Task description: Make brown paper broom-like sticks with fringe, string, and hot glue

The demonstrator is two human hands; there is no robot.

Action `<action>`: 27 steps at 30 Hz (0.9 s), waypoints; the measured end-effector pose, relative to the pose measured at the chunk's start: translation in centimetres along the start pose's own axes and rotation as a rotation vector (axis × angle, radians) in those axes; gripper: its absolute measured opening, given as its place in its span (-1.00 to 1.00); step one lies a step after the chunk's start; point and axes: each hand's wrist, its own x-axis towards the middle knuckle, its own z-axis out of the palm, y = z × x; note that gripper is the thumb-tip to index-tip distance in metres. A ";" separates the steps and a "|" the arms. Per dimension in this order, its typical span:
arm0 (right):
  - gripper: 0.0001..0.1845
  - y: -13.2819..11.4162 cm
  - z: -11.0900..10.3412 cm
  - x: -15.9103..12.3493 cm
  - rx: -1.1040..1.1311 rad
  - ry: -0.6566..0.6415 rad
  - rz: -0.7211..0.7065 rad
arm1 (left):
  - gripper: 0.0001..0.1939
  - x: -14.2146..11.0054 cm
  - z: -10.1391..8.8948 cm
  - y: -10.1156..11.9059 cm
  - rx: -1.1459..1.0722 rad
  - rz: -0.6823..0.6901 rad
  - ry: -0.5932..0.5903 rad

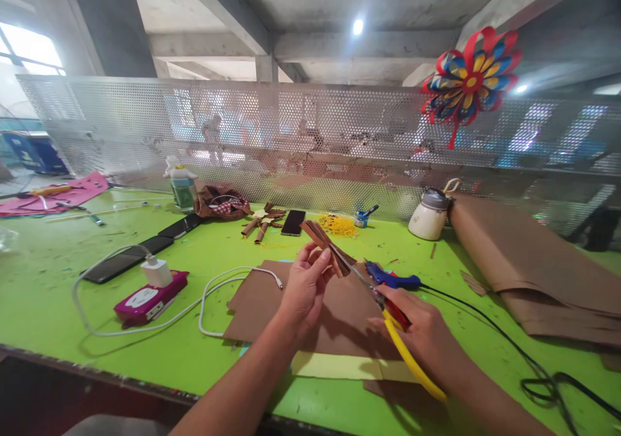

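Bare forearms (242, 376) lie nearest, entering at seven and five o'clock of the view. At the left one's end, the left hand (308, 281) pinches a fanned bundle of brown paper strips (340, 259) between thumb and fingers; the bundle sits just beyond that hand, toward one o'clock. From the right hand (412, 326) it lies between ten and eleven o'clock. That hand is wrapped around the yellow-and-red handles of a pair of scissors (398, 345), whose blades reach up to the bundle; I cannot tell how far they are parted.

Below both hands lie brown paper sheets (347, 319), with a pale yellow strip (334, 366) near the left hand's six o'clock. Taking the bundle as centre, a blue hot-glue gun (395, 280) rests at four o'clock, a smartphone (294, 222) at ten, and yellow paper shreds (338, 225) at twelve. Rolled brown paper (514, 255) lies at the right hand's two o'clock.
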 end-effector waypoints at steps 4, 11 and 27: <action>-0.56 0.3 0.3 0.1 0.001 -0.005 0.000 | -0.63 -0.1 0.1 0.0 -0.019 0.006 -0.023; -0.53 -0.4 0.4 0.2 0.068 -0.052 0.060 | -0.61 -0.6 0.5 -0.4 -0.017 -0.010 -0.070; -0.59 -0.8 0.7 -0.2 0.088 0.003 0.022 | -0.57 -1.2 1.0 -0.5 -0.048 -0.011 -0.084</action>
